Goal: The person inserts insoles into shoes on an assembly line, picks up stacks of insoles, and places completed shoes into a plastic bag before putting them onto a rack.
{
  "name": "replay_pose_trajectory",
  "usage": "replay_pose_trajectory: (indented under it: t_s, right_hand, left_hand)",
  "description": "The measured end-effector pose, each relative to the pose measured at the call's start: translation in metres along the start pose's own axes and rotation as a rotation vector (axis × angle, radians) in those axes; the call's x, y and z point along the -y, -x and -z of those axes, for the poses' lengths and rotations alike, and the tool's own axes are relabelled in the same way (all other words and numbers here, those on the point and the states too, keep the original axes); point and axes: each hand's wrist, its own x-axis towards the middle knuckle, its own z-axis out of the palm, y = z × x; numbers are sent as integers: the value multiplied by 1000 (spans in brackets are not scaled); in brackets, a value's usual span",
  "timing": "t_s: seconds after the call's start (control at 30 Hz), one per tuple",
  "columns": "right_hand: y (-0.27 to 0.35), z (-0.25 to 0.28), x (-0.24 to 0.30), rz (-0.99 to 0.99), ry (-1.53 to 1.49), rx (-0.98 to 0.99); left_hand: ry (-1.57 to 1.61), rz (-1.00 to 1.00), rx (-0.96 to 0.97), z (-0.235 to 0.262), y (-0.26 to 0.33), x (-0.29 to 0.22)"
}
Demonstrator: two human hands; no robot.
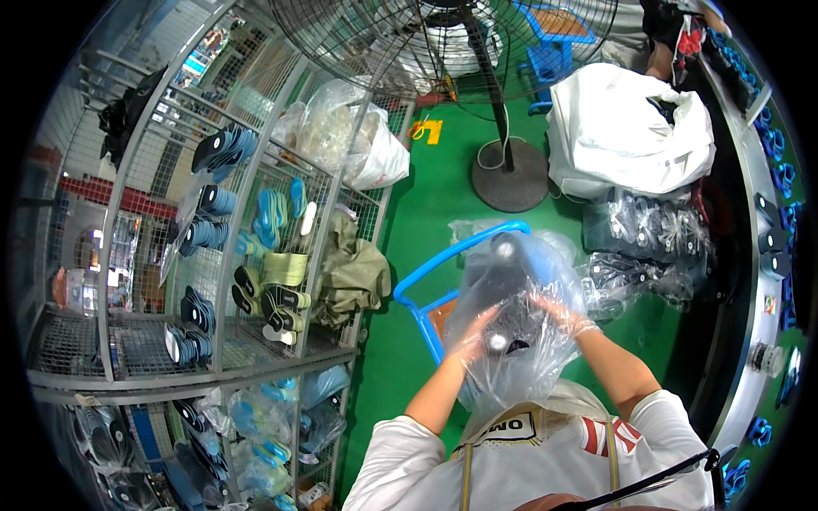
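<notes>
In front of my body I hold a large clear plastic bag (521,375) with dark pieces (503,285) inside. Round white spots show on these pieces; they look like shoe insoles, though the film blurs their shape. My left hand (474,335) presses on the near left side, fingers curved and partly covered by plastic. On the opposite side, my right hand (561,317) grips too, with crinkled film over its fingers and wrist. Just beyond the bag is a blue-framed trolley (423,277), its handle curving behind the plastic.
Mesh shelves (230,375) stacked with insoles line the left. A pedestal fan (511,175) stands ahead on the green floor (434,187). To the right lie a white sack (630,128) and bagged dark insoles (648,226), beside a long bench (740,341).
</notes>
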Motion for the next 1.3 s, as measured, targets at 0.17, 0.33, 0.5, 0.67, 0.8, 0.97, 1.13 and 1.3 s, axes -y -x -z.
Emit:
replay_pose_trajectory:
  t_s: [0.17,0.33,0.5,0.67,0.8,0.97,1.13,1.3]
  right_hand:
    - [23,-23,47,-102,-74,-26]
    - [26,-29,34,-160,-394,-13]
    - [55,-37,48,-328,-381,20]
    - [93,-62,109,-191,-336,87]
    - [112,-60,126,77,-249,146]
    - [144,-32,112,-59,-360,377]
    - [158,-1,90,261,-787,225]
    - [117,3,100,446,-927,99]
  left_hand:
    - [113,60,77,-10,29,-21]
    - [146,214,98,-32,64,-34]
    - [36,155,105,-55,102,-29]
    - [14,59,176,-61,115,-51]
    - [61,-107,58,-58,142,-71]
    - [193,-228,72,-44,156,-105]
    - [40,-47,3,-38,168,-93]
    - [-119,-10,509,-3,194,-72]
